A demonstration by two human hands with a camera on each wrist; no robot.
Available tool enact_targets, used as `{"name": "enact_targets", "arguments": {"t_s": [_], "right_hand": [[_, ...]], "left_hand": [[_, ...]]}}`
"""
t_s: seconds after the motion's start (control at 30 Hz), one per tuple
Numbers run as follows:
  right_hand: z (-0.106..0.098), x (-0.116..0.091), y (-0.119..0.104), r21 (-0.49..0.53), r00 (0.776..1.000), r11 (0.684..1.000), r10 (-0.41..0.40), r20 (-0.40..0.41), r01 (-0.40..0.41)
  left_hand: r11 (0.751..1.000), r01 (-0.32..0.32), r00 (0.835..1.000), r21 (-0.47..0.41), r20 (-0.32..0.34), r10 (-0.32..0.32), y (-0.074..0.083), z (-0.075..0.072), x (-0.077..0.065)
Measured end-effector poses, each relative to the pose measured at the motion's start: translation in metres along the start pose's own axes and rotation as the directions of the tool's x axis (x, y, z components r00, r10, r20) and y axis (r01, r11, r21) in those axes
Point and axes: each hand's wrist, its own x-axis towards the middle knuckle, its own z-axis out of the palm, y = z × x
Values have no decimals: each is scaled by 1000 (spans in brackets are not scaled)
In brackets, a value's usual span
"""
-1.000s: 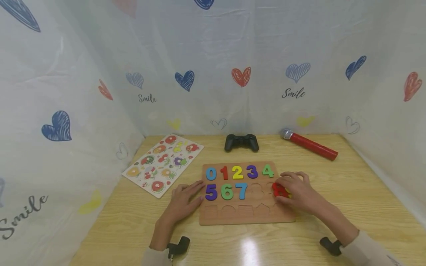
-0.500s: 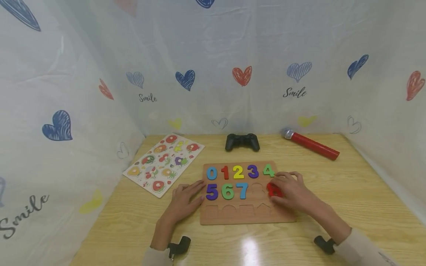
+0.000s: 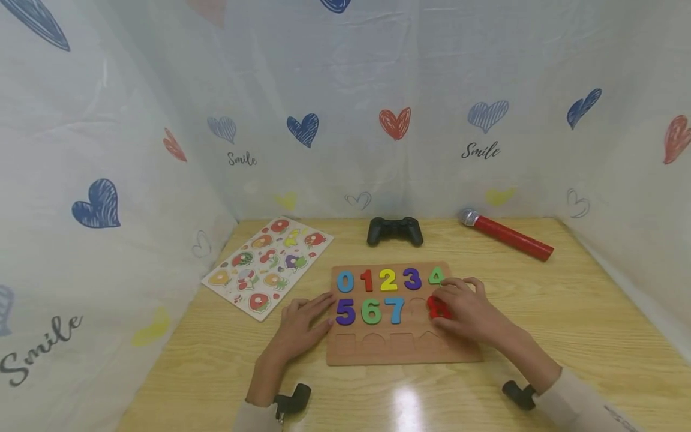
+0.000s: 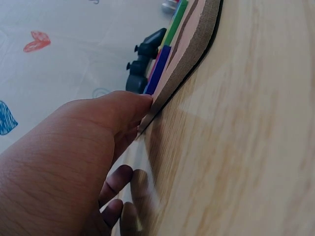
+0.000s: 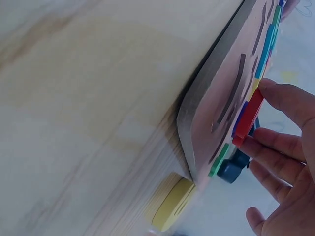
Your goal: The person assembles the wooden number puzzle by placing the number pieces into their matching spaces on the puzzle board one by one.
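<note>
A wooden number puzzle board [image 3: 378, 354] lies on the table with coloured numbers 0 to 7 seated in its two upper rows. My right hand [image 3: 475, 309] pinches a red number piece [image 3: 435, 308], apparently an 8, between thumb and fingers. In the right wrist view that red piece [image 5: 249, 114] is tilted just above the board, over the second row's right side; the fingers partly cover it. At the board's left edge, my left hand [image 3: 299, 327] touches the side with thumb and forefinger, the other fingers loose. The purple 5 [image 3: 345, 312] is the number closest to it.
On the table beside the board's right side lies a yellow piece [image 5: 172, 202], hidden by the hand in the head view. A fruit puzzle board [image 3: 268, 267] rests at the back left. Behind stand a black game controller [image 3: 395, 231] and a red microphone [image 3: 507, 235].
My right hand has moved left with the red number piece, from the board's right edge to over the second row. The left hand stays at the left edge.
</note>
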Motion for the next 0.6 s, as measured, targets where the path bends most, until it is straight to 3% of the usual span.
{"name": "enact_targets", "arguments": {"t_s": [0.37, 0.6], "right_hand": [[9, 8, -5, 10, 999, 999, -36, -21, 36], [9, 11, -10, -6, 998, 999, -53, -32, 53]], "left_hand": [[1000, 5, 1000, 12, 11, -6, -1, -1, -1], [1000, -9, 1000, 6, -15, 9, 1, -1, -1]]}}
